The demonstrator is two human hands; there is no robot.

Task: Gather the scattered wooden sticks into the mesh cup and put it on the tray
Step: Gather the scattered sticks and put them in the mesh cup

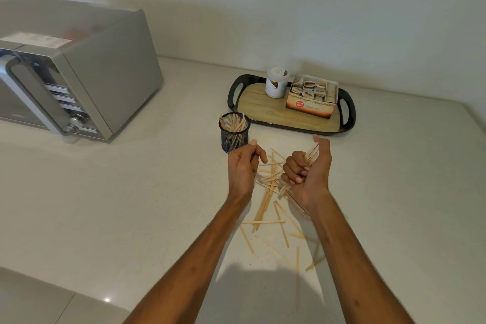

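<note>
Several thin wooden sticks (pixel 268 202) lie scattered on the pale counter between and below my hands. A black mesh cup (pixel 234 132) stands upright on the counter just left of the tray, with several sticks inside it. My right hand (pixel 307 166) grips a bundle of sticks, whose ends poke out above and below the fist. My left hand (pixel 244 163) hovers right beside the cup with loosely curled fingers and holds nothing. The black-rimmed tray (pixel 273 110) with a wood-look base sits behind the hands.
On the tray stand a white lidded jar (pixel 276 83) and an open box of tea sachets (pixel 313 98). A grey microwave oven (pixel 71 71) fills the left of the counter. A wall runs behind.
</note>
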